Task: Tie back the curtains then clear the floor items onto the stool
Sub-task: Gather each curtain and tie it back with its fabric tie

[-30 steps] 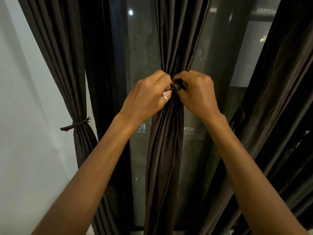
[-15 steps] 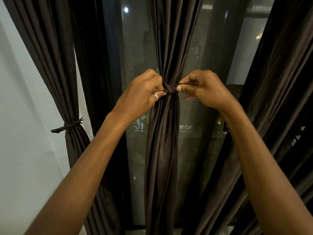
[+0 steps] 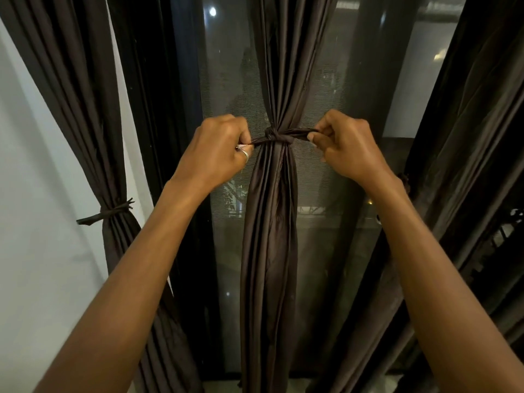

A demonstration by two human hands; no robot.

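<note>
The left hand (image 3: 218,154) is curled, pinching one end of the dark fabric tie (image 3: 297,134). The right hand (image 3: 348,148) pinches the other end between thumb and forefinger. The tie runs taut between them, around the gathered middle curtain (image 3: 269,251), and its knot (image 3: 271,133) sits on the front of the bundle, nearer the left hand.

This looks like the cinching pull. To do it well, draw both ends outward, level and with equal force, so the knot closes where it is and does not slide down the slick folds. Pulling sideways, not toward the body, should spare the curtain's hanging. A single knot may slip on this fabric, so a second pass would probably lock it.

The left curtain (image 3: 85,109) already wears a band (image 3: 110,212). The right curtain (image 3: 467,165) shows no clear band. The stool and floor items are out of view.
</note>
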